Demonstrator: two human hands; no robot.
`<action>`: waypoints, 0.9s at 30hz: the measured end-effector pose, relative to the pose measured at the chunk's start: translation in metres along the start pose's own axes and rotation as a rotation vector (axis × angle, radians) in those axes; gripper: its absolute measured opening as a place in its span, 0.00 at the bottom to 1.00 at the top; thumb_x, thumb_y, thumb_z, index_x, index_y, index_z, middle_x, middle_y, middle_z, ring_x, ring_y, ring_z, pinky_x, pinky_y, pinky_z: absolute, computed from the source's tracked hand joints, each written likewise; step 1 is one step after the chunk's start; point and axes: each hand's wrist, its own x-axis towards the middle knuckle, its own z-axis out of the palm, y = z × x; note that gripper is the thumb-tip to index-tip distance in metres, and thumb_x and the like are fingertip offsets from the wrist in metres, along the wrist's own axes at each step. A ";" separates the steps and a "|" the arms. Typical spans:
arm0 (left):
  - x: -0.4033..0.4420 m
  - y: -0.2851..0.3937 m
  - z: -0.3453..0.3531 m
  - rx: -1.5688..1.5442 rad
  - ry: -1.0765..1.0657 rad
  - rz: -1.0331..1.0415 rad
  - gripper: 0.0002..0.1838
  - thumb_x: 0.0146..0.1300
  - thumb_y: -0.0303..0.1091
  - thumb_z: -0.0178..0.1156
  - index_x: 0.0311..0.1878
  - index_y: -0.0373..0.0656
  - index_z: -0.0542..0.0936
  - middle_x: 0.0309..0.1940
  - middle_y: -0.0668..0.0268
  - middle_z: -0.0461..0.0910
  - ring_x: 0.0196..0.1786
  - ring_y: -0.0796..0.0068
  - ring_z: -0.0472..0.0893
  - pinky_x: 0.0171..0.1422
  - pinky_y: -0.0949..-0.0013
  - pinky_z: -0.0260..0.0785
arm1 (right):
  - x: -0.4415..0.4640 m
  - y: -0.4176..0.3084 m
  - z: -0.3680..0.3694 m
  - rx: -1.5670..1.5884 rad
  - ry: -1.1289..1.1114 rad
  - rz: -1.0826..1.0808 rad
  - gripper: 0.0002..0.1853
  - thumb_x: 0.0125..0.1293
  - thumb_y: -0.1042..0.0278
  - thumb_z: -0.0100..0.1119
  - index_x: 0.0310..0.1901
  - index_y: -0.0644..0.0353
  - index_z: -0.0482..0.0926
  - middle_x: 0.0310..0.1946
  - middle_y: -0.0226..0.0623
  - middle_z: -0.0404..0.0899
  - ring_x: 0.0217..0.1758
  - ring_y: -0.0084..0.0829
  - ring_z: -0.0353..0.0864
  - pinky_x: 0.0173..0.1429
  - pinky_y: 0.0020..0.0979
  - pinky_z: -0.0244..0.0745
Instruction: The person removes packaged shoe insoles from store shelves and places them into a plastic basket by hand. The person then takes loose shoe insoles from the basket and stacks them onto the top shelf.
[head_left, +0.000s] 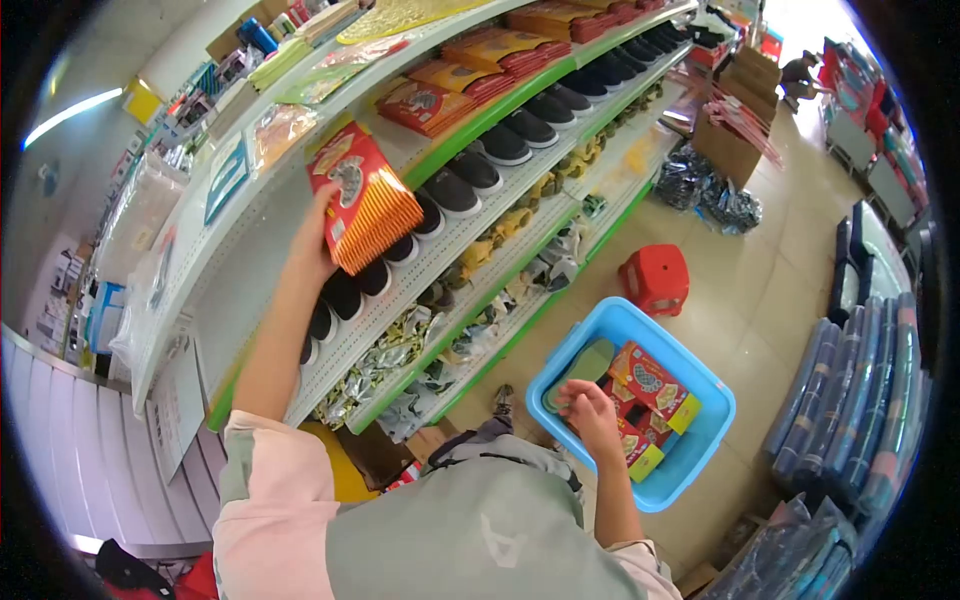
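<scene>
The tub (715,425) is light blue; the stool (655,278) is red. Red packets (360,185) carry orange edges and a grey oval print. Black shoes (455,185) show white soles, and the white shelves (240,290) have bright green edging. The shirt (440,530) is grey-green and pale pink.

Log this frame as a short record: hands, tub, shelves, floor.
left hand: holding a stack of red packets at the shelving
right hand: over the blue tub, nothing visible in its grip
tub contents: red boxes or packets, a green item
upper shelf: more red packets
shelf below: row of dark shoes
floor: red stool near tub
</scene>
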 end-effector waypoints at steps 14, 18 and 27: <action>0.216 0.022 -0.091 0.054 0.196 0.092 0.28 0.54 0.45 0.70 0.56 0.46 0.75 0.47 0.65 0.82 0.47 0.66 0.83 0.52 0.60 0.78 | -0.012 0.003 0.005 0.100 0.201 -0.117 0.13 0.72 0.68 0.52 0.53 0.64 0.74 0.49 0.38 0.78 0.49 0.30 0.79 0.51 0.31 0.74; 0.233 0.014 -0.083 0.056 0.178 0.047 0.30 0.53 0.45 0.71 0.58 0.47 0.74 0.50 0.64 0.81 0.50 0.66 0.82 0.53 0.57 0.77 | -0.014 0.005 0.011 0.125 0.243 -0.121 0.13 0.72 0.67 0.53 0.53 0.62 0.74 0.48 0.36 0.78 0.49 0.29 0.79 0.51 0.30 0.74; 0.251 0.018 -0.077 0.459 0.162 -0.015 0.32 0.55 0.59 0.65 0.58 0.51 0.75 0.48 0.64 0.82 0.48 0.65 0.82 0.51 0.58 0.76 | -0.006 0.013 0.022 0.053 0.311 -0.085 0.12 0.71 0.68 0.54 0.52 0.63 0.75 0.48 0.35 0.78 0.48 0.26 0.79 0.49 0.28 0.75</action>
